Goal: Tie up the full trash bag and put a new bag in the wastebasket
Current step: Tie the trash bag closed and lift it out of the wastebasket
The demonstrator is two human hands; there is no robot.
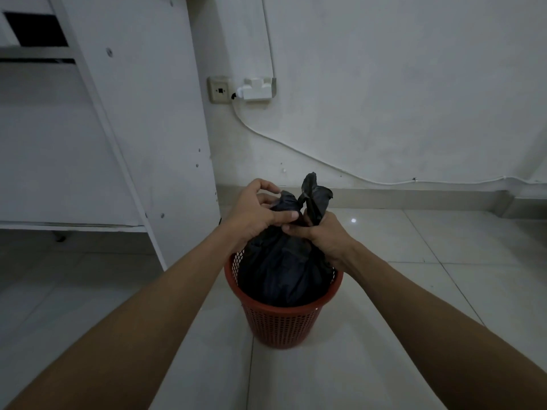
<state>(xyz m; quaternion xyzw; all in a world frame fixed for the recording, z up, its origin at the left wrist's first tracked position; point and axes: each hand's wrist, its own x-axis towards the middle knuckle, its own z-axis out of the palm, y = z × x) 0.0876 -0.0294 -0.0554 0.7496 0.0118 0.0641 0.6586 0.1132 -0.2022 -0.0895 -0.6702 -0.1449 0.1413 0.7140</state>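
Fingers [291, 216] of the left hand [254, 216] curl round the gathered neck of the black trash bag [281, 270], while the right hand [324, 236] grips a twisted flap of it that sticks up above the fist. Pale floor tiles [444, 276] lie under everything, with a white wall [399, 99] and a white cabinet [142, 113] behind. On the tiles stands the red mesh wastebasket [284, 324]; the full bag sits inside it, bulging above the rim. A white cable [296, 147] runs from a wall socket [220, 90] along the wall.

Dim white wall [384, 99], pale tiled floor [444, 276], perhaps a white desk [133, 113] left.
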